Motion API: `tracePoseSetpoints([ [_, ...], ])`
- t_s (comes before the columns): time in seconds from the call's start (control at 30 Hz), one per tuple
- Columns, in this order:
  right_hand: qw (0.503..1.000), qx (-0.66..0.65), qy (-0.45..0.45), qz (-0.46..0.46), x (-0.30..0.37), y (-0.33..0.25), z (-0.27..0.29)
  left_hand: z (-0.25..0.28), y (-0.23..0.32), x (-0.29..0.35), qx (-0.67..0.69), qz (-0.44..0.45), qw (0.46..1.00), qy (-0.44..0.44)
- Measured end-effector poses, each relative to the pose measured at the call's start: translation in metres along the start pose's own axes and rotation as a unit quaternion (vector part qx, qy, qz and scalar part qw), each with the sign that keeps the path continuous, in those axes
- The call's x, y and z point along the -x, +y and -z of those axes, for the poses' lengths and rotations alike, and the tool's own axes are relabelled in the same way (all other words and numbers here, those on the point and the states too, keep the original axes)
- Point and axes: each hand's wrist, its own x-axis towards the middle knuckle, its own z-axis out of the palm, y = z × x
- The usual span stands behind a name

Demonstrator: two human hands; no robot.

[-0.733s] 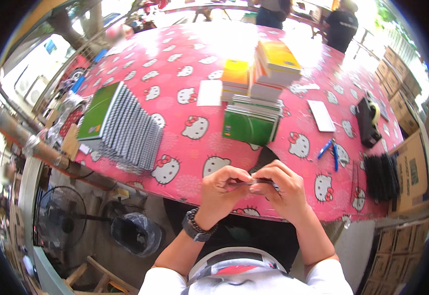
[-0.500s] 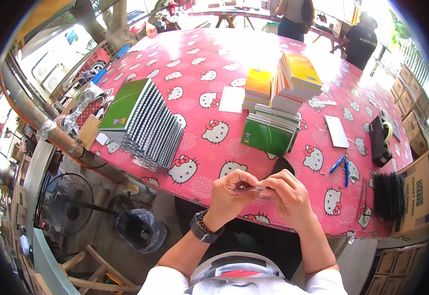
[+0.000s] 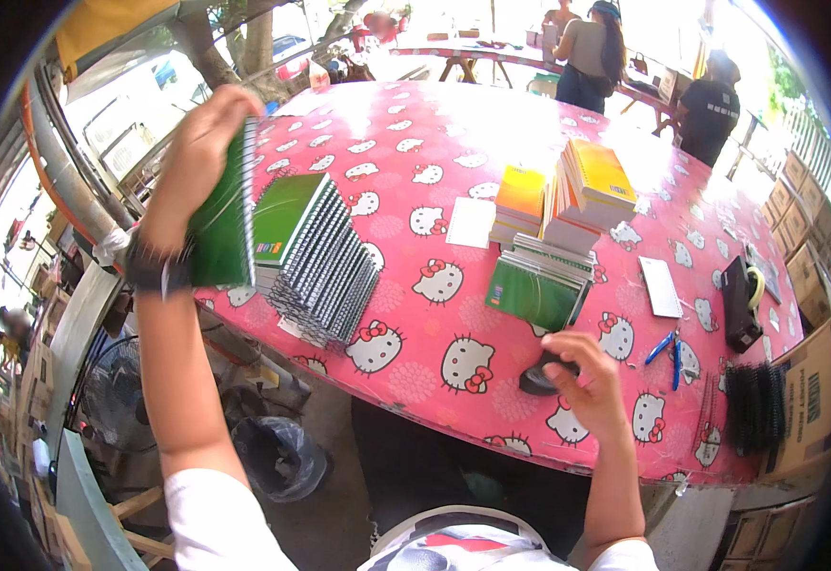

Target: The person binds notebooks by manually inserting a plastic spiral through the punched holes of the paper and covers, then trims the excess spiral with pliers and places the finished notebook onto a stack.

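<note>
My left hand (image 3: 195, 157) is closed on a green spiral notebook (image 3: 225, 228), raised on edge at the left of the table; its wrist has a dark watch and bracelet. Just right of it stands a tall stack of green spiral notebooks (image 3: 325, 271), their coils facing me. Near the table's front, my right hand (image 3: 592, 381) is open, fingers apart and bent, beside a small rounded black object (image 3: 535, 379). Whether the fingertips touch that object I cannot tell. Beyond it lie upright-leaning green notebooks (image 3: 539, 290) and stacks of yellow-orange notebooks (image 3: 601, 181).
Blue-handled pliers (image 3: 668, 357), a white pad (image 3: 660, 287), a black tape dispenser (image 3: 741, 305) and black binding coils (image 3: 756, 409) lie at the right, next to a cardboard box (image 3: 809, 400). A bin (image 3: 282, 457) and a fan stand below left. People are at the far tables.
My hands have parted from their pinch over the front edge. The left has swung up left and taken a green notebook; the right has opened beside the black object.
</note>
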Motion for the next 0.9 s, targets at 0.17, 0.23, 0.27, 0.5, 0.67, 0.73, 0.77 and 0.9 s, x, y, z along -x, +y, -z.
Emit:
tracePoseSetpoints([
  [0.17,0.999,0.038,-0.030,-0.014,0.010,0.014,-0.006,-0.089,-0.079,-0.014,-0.068,0.011,0.967,-0.245],
  [0.23,0.989,0.144,-0.024,-0.006,0.011,0.024,-0.006,-0.078,-0.083,-0.016,-0.091,0.081,0.970,-0.212],
  [0.27,0.980,0.195,-0.026,-0.008,0.016,0.029,-0.007,-0.074,-0.085,-0.016,-0.086,0.111,0.970,-0.200],
  [0.5,0.959,0.267,-0.085,-0.050,0.032,0.060,0.014,-0.075,-0.041,-0.006,-0.167,0.139,0.927,-0.306],
  [0.67,0.956,0.277,-0.081,-0.043,0.032,0.065,0.011,-0.064,-0.040,-0.005,-0.183,0.172,0.908,-0.336],
  [0.73,0.952,0.297,-0.074,-0.005,0.034,0.066,0.007,-0.078,-0.008,0.000,-0.391,0.112,0.867,-0.288],
  [0.77,0.962,0.267,-0.060,-0.013,0.035,0.071,0.006,-0.089,0.023,0.000,-0.469,0.068,0.841,-0.260],
  [0.9,0.979,0.205,0.021,-0.014,0.036,0.079,0.014,-0.182,0.085,0.017,-0.042,-0.222,0.965,-0.135],
])
